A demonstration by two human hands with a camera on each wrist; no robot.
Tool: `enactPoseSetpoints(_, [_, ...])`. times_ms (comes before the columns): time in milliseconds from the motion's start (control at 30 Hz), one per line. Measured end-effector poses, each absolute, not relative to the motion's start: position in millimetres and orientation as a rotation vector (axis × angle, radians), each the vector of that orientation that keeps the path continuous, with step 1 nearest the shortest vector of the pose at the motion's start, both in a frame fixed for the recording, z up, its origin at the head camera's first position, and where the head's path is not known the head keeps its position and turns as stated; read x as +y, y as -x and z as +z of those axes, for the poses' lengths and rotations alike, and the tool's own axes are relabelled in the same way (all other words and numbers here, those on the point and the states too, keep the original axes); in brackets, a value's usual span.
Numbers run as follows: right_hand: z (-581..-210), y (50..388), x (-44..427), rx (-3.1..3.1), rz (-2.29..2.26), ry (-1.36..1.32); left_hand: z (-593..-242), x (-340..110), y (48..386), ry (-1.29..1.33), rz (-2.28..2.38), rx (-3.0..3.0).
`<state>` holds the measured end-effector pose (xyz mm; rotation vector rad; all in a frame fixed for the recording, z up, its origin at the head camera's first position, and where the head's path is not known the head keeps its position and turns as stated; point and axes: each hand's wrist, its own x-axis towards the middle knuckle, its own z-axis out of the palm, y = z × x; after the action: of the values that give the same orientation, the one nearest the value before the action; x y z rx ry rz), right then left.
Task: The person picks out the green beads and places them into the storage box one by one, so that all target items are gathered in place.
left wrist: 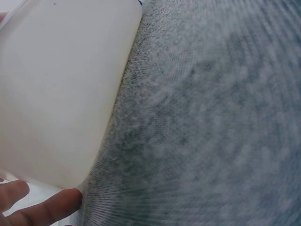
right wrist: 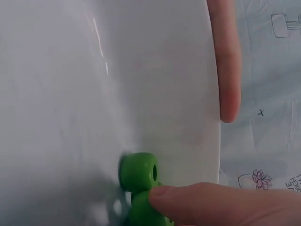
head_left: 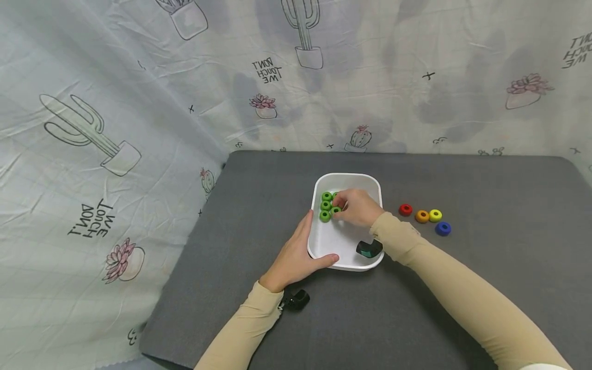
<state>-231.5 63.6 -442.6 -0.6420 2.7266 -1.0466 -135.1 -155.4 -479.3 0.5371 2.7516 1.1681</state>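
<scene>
A white rectangular tray sits on the grey table, with several green beads grouped at its far left. My right hand reaches into the tray and pinches a green bead beside the others. In the right wrist view a fingertip presses on a green bead, just below another one. My left hand rests against the tray's near left corner, its fingers straight along the outer left wall and its thumb at the near rim. Two left fingertips show by the tray wall in the left wrist view.
To the right of the tray lie a red bead, an orange bead, a yellow bead and a blue bead. A cactus-print curtain hangs behind and left of the table. Both wrists wear small black cameras.
</scene>
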Motion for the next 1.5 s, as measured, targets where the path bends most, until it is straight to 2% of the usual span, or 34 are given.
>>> enactPoseSetpoints(467, [-445.0,232.7,63.7,2.738,-1.009,0.622,-477.2,-153.1,134.2,-0.531,1.167,2.750])
enactPoseSetpoints(800, [-434.5,228.1,69.8,2.753,-1.231,0.513,-476.6,-152.5,133.8,-0.520,1.169,2.756])
enactPoseSetpoints(1200, [-411.7,217.3,99.0,2.795,-1.308,0.489,-475.9,-152.8,134.7,-0.507,1.173,2.737])
enactPoseSetpoints(1500, [-406.2,195.7,123.4,2.829,-1.326,0.446,-478.4,-154.7,134.5,-0.513,1.202,2.715])
